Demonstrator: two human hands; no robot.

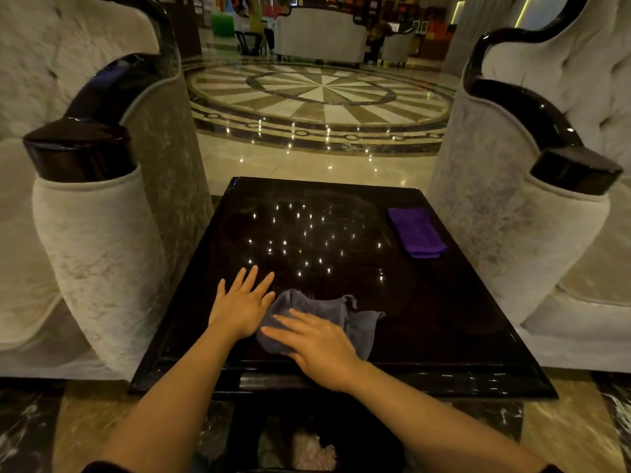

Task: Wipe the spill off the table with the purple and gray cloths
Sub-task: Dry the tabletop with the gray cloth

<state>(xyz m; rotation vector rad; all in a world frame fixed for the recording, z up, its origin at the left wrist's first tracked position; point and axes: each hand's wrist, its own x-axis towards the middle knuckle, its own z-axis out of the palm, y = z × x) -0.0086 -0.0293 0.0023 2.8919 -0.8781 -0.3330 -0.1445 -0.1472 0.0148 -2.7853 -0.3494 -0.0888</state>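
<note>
A dark glossy table (pixel 444 319) stands in front of me. The gray cloth (pixel 358 324) lies crumpled near its front edge. My right hand (pixel 317 346) rests flat on the cloth's left part, fingers spread and pointing left. My left hand (pixel 244 302) lies flat on the bare tabletop just left of the cloth, fingers apart, its thumb touching the cloth's edge. The purple cloth (pixel 416 232) lies folded at the table's right side, apart from both hands. No spill stands out on the shiny top; only light reflections show.
A pale upholstered armchair (pixel 99 247) flanks the table on the left and another armchair (pixel 512 233) on the right, both with dark glossy arm caps. Beyond the table's far edge lies polished marble floor (pixel 321 97). A lower shelf holds something pale (pixel 310 452).
</note>
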